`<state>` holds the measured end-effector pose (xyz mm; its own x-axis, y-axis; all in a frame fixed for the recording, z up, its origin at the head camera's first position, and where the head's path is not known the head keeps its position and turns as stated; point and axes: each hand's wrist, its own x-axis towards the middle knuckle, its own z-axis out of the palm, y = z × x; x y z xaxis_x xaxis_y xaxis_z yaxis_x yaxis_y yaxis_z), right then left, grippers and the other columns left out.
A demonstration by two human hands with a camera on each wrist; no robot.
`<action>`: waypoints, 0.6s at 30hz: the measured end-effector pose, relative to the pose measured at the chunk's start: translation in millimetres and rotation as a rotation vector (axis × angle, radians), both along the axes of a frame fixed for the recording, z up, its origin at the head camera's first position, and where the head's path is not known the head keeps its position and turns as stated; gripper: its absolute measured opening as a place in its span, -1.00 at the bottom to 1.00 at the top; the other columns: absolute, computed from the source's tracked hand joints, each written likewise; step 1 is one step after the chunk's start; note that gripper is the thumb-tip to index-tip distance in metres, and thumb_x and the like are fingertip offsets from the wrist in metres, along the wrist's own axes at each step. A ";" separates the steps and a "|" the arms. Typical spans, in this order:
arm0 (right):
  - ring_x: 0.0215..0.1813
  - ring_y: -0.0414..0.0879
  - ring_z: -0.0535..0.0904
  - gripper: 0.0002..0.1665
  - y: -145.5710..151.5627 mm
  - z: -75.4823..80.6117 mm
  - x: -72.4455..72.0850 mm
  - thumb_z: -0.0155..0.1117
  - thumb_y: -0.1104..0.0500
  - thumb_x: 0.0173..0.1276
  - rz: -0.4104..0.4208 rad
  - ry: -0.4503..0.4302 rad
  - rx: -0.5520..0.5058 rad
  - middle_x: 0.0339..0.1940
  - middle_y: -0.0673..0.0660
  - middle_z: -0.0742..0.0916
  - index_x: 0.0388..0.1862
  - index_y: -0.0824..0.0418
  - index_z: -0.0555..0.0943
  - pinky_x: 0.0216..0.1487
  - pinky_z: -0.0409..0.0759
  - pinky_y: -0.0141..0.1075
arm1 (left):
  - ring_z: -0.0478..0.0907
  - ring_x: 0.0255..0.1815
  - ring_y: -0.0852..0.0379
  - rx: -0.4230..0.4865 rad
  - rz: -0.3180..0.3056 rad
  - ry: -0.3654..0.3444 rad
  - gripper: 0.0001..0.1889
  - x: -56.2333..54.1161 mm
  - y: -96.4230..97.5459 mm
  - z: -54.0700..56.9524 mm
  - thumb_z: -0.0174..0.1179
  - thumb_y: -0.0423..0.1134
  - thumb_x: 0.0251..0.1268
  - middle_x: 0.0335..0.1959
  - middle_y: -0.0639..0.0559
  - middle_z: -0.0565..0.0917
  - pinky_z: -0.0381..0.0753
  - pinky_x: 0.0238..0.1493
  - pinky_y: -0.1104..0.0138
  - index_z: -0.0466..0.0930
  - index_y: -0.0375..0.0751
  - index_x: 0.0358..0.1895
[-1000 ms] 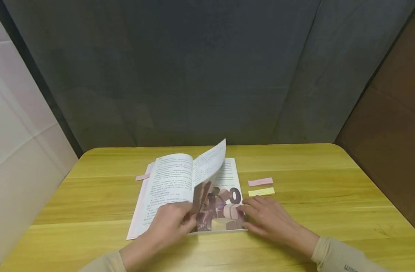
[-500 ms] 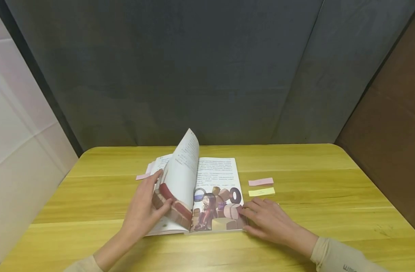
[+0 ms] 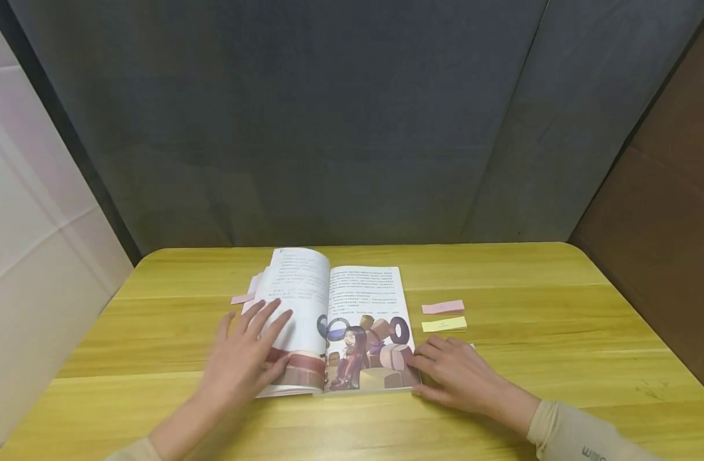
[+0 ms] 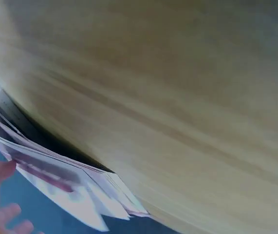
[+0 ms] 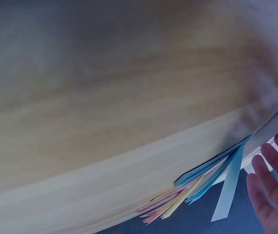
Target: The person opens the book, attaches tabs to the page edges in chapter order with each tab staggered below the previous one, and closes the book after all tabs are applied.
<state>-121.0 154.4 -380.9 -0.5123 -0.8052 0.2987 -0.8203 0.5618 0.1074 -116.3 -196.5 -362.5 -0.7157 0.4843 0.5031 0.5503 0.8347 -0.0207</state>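
fingers apart on both, one left hand [image 3: 239, 362] lies over and one right hand [image 3: 457, 372] borders one open book [image 3: 343, 307] on one table [image 3: 548, 333], near one pink note pad [image 3: 442, 307] and one yellow note pad [image 3: 444, 324].

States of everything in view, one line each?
Book: open, lying on the table
Left page: curved, not flat
Left hand: fingers spread over left page
Right hand: fingers extended, at book's right edge
Pink strips: on table
Yellow strips: on table
Blue strips: splayed
Pink tab: protruding from book's left side
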 end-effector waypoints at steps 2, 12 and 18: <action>-0.19 -0.14 0.47 -0.49 0.3 0.1 -0.5 0.22 -0.17 0.05 0.002 0.005 0.002 -0.25 -0.01 0.59 -0.12 0.13 0.59 -0.29 0.50 -0.26 | 0.23 0.15 -0.16 -0.027 -0.107 -0.011 -0.43 -0.1 7.9 -2.8 0.21 -0.14 -0.14 0.11 -0.14 0.38 0.13 0.06 -0.10 0.40 -0.17 0.08; -0.18 -0.13 0.47 -0.50 0.2 1.1 0.1 0.21 -0.17 0.06 -0.006 -0.008 0.011 -0.23 -0.01 0.60 -0.12 0.12 0.59 -0.27 0.49 -0.26 | 0.46 -0.32 0.12 -0.125 -0.377 -0.059 -0.79 6.8 63.0 -14.5 0.12 -0.20 -0.05 -0.40 0.10 0.52 0.46 -0.24 0.30 0.54 -0.11 -0.27; -0.18 -0.14 0.46 -0.50 0.9 0.3 0.6 0.19 -0.18 0.07 -0.018 -0.014 0.021 -0.22 -0.01 0.59 -0.12 0.12 0.59 -0.27 0.48 -0.25 | 0.36 -0.48 0.16 -0.259 -0.249 -0.078 -0.58 6.3 76.5 -15.8 0.06 0.20 0.03 -0.45 0.11 0.45 0.33 -0.55 0.38 0.52 -0.08 -0.29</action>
<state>-120.4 155.3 -380.6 -0.5305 -0.8019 0.2748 -0.8118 0.5739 0.1075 -110.0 -120.0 -378.3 -0.5910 0.7530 0.2893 0.7443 0.6473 -0.1642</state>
